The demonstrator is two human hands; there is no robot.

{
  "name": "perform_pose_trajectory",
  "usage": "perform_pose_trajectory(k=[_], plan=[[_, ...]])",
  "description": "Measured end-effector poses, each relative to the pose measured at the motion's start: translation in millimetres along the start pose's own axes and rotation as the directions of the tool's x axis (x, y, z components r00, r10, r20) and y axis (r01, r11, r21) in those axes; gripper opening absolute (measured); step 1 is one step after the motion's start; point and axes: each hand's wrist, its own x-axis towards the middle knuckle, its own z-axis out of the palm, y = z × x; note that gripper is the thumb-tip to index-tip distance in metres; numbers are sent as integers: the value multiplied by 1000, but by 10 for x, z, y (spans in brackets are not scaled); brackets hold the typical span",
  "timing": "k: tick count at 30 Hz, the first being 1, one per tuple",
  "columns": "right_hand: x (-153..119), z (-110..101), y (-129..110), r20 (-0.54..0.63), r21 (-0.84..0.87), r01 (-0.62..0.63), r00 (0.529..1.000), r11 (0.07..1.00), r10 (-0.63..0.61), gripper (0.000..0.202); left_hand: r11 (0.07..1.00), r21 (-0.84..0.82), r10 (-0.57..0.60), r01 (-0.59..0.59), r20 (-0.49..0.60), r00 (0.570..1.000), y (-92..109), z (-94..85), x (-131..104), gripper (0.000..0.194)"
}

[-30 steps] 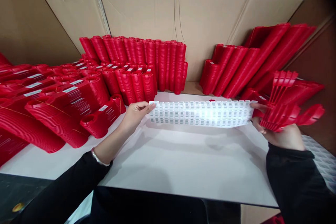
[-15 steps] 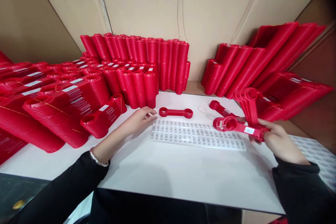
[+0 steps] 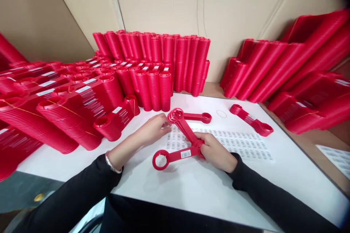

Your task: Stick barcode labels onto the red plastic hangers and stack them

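Observation:
My right hand [image 3: 216, 151] is closed around several red plastic bars with a ring at each end. The fanned bars [image 3: 188, 131] point up and left, and one labelled bar [image 3: 176, 155] with a white barcode sticker points left. My left hand [image 3: 154, 129] is beside the upper ring ends, fingers loosely curled and apart, with nothing visible in it. Under both hands lies a sheet of barcode stickers [image 3: 243, 143], partly covered. Another red double-ring bar [image 3: 195, 117] lies behind the held ones, its left end hidden.
Tall stacks of nested red bars [image 3: 153, 49] stand at the back and left, some banded and labelled. More stacks [image 3: 270, 65] lean at the right. A small labelled bundle [image 3: 251, 119] and a thin rubber band [image 3: 221, 114] lie on the white table [image 3: 213, 193]. Cardboard [image 3: 164, 3] walls the back.
My right hand has moved left with the red bars, from the right side to the middle above the sticker sheet. My left hand has hardly moved. The small bundle now shows fully.

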Motion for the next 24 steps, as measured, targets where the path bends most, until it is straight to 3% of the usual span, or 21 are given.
perform_pose_trajectory(k=[11, 16, 18, 20, 24], plan=[[-17, -14, 15, -16, -35, -6, 1000, 999, 5, 19, 999, 38, -12, 10, 56, 998, 30, -47, -11, 17], [-31, -4, 36, -49, -56, 5, 999, 998, -7, 19, 997, -72, 27, -17, 140, 990, 80, -299, -51, 16], [-28, 4, 41, -77, -118, 11, 997, 993, -21, 19, 991, -135, 9, 14, 169, 986, 171, -440, -94, 18], [-29, 11, 33, -106, -193, 26, 993, 981, -47, 19, 971, -231, -36, 60, 106, 994, 324, -533, -137, 17], [-72, 11, -37, -129, -308, 74, 984, 949, -119, 21, 925, -377, -11, 40, 79, 997, 681, -467, -185, 15]])
